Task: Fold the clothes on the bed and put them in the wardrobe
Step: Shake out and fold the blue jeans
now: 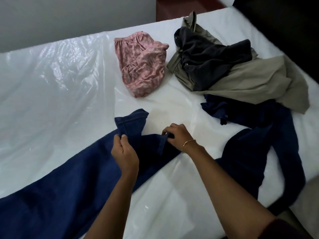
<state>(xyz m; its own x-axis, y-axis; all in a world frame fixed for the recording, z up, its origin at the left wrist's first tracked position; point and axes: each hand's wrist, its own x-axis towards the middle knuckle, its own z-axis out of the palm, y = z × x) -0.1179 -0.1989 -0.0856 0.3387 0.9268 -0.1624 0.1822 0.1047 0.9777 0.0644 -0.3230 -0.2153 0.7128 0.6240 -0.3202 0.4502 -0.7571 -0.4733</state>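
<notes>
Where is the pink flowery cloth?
In the head view, the pink cloth lies on the bed up the middle, just left of the grey and khaki pile, beyond both hands.

Both bare forearms extend from the near edge toward the far side, converging slightly. The left hand (124, 152) is held with the thumb uppermost, thumb and curled fingers pinching a fold of dark blue cloth (131, 125). The right hand (177, 135) lies palm down, knuckles raised, fingertips pinching a hem of the same cloth. The right wrist carries a thin gold bracelet (189, 141).
</notes>
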